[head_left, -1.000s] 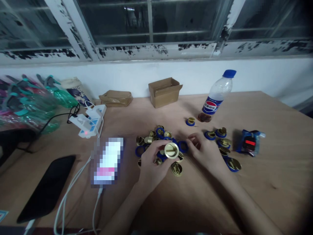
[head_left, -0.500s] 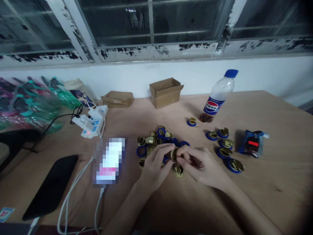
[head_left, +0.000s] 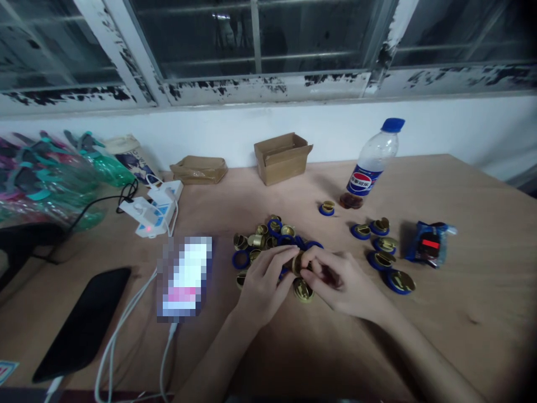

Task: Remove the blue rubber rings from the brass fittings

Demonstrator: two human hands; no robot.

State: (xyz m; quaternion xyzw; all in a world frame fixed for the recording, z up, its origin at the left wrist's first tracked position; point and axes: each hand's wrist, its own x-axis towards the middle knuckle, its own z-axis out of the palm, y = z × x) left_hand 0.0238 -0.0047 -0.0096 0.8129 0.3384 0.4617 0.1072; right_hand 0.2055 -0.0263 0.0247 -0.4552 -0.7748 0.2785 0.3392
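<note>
Head view: brass piece (head_left: 297,263) right between both hands (head_left: 262,285) (head_left: 346,285)

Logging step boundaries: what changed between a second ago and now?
The right hand moved left, bringing its fingertips to the brass-coloured piece in the left hand; whether they grip it is hidden. The piece's open face, turned up toward the camera before, now points toward the right hand. Unchanged: the left hand's hold, the bottle, the open cardboard box.

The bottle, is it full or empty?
Partly full: the bottle shows dark liquid below its label, none above; the exact level is hidden.
</note>
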